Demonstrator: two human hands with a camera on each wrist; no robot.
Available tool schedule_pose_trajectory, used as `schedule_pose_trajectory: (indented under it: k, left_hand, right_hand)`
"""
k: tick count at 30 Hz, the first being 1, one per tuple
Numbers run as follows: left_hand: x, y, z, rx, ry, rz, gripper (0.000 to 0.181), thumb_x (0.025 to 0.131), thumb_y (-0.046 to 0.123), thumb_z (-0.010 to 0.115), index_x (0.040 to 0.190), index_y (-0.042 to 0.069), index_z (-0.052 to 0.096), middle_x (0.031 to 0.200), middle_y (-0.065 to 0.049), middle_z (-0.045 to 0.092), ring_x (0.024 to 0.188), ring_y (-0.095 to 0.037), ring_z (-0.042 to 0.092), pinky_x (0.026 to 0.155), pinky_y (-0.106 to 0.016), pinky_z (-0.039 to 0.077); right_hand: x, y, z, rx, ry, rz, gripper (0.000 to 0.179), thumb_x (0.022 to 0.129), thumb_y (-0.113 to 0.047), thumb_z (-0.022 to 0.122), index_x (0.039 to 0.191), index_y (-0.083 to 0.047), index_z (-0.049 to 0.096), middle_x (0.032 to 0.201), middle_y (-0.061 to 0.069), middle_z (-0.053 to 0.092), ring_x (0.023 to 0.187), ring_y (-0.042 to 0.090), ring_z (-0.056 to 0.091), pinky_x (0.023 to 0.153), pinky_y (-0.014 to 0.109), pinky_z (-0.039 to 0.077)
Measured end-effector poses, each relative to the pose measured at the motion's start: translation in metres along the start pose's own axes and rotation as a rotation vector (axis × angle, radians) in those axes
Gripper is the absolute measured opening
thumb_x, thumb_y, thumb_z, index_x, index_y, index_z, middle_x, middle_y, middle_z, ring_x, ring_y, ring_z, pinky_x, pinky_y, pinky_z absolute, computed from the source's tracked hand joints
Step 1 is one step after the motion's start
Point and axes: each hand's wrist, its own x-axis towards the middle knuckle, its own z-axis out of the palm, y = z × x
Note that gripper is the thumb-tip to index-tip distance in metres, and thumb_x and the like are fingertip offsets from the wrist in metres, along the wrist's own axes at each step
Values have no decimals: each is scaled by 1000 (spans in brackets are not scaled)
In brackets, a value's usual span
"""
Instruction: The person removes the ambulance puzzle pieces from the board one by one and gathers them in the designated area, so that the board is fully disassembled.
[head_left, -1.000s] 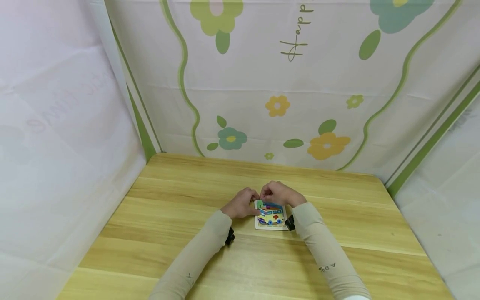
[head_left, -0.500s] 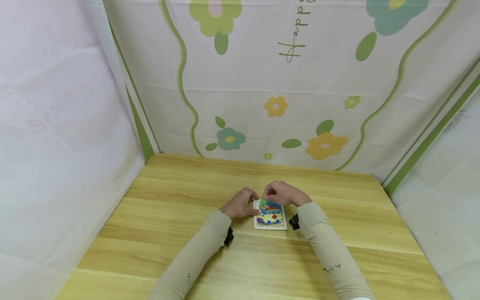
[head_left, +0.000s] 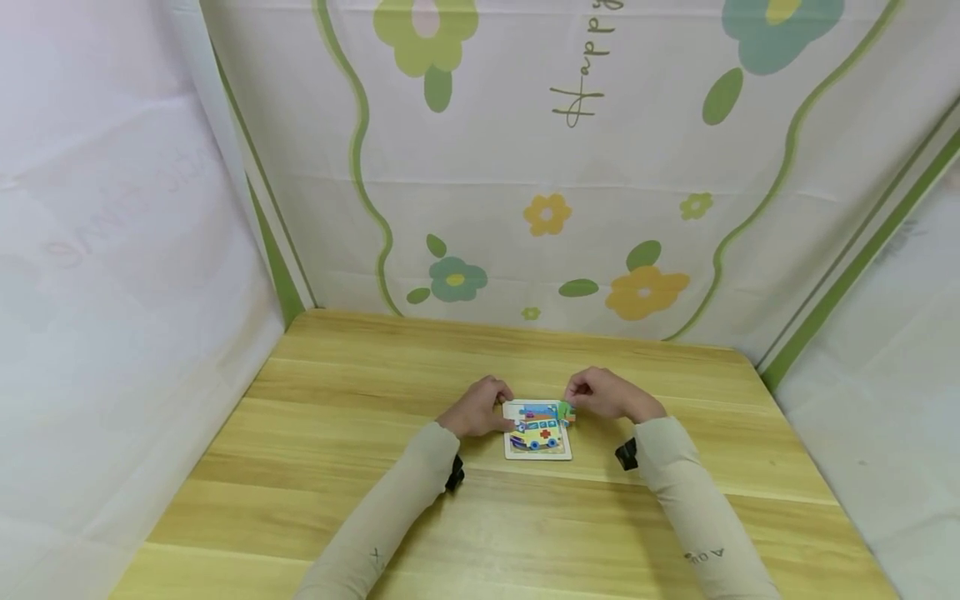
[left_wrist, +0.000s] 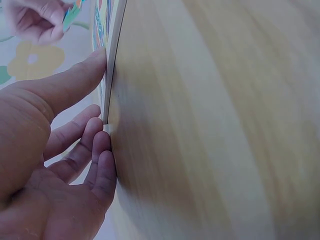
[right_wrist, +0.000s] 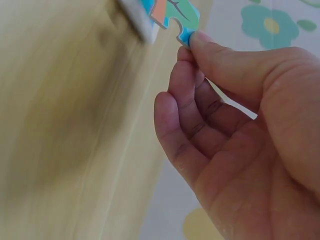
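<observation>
A small jigsaw board [head_left: 536, 456] with a pale frame lies on the table, its picture showing a yellow ambulance with a red cross. My left hand [head_left: 477, 408] holds the board's left side, thumb on the frame and fingers along the edge. A pale bare spot shows at the board's upper left. Between thumb and fingertip, my right hand [head_left: 609, 393] pinches a puzzle piece [right_wrist: 186, 12] coloured green, blue and orange, with a rounded notch. In the head view this piece overlaps the board's upper right corner. From the left wrist, the board's edge [left_wrist: 114, 55] shows under the thumb.
The wooden table [head_left: 360, 500] reaches back to a white curtain [head_left: 480, 150] printed with flowers. More white cloth hangs on the left and right. Black straps [head_left: 627, 454] sit at both wrists, over beige sleeves.
My right hand has moved right with the puzzle piece, from the board's upper left to its upper right corner, uncovering a pale spot. The left hand stays at the board's left side.
</observation>
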Motion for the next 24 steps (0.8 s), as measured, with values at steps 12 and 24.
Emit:
schedule_pose_trajectory:
  k: [12,24]
  left_hand:
    - [1,-3,1,-22,-9,-2,44,92,17,82,129,1,64,122,-9,59,111,-23,54,102,-39,50]
    - [0,-2,1,-24,-11,-11,44,92,17,83,129,1,64,122,-9,58,110,-22,54,101,-38,50]
  right_hand:
    - [-30,26,-2,5,38,61,14,105,-7,62,95,-10,72,95,3,71,83,14,56,79,32,50]
    - [-23,30,4,14,74,90,14,105,-5,61,97,-8,72,93,4,69,82,15,55,78,33,48]
